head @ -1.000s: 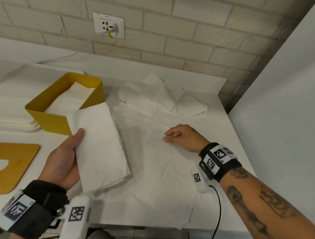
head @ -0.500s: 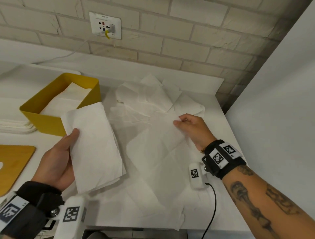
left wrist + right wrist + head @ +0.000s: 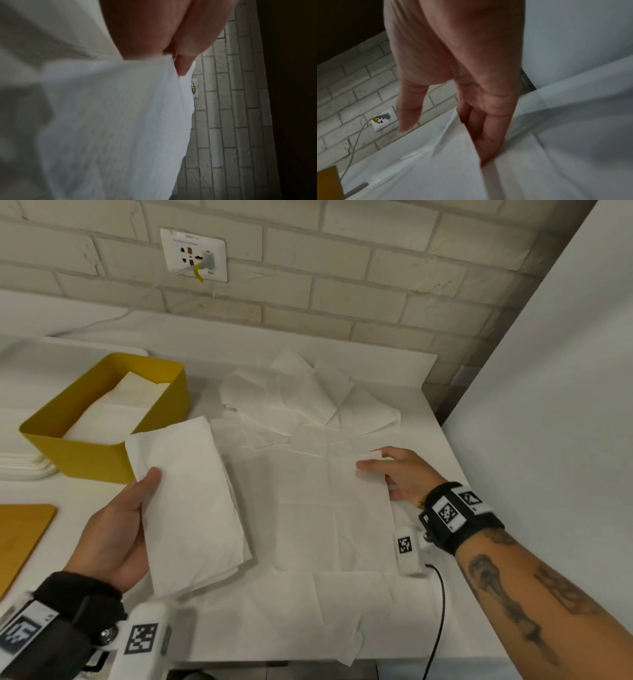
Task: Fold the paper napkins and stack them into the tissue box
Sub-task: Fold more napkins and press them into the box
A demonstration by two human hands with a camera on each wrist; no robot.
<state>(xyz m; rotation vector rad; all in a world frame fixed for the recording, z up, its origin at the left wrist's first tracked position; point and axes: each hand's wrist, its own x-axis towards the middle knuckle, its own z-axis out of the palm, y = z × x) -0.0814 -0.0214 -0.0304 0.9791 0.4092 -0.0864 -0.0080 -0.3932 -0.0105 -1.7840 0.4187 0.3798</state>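
Seemingly, left hand [image 3: 113,529] fingers — napkin-hidden [image 3: 191,505].

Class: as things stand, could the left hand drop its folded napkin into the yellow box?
Probably yes: the left hand holds the folded napkin right beside the yellow box, whose top is open.

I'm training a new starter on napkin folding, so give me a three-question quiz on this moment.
1. True or false: the left hand holds a folded napkin.
2. Which is the right hand gripping? A) the edge of the flat napkin B) the yellow tissue box C) the wooden board
3. Fill in: the tissue box already has ___ inside it.

Key
1. True; the thumb lies on top of it.
2. A; the thumb is above the edge and the fingers are under it.
3. Napkins.
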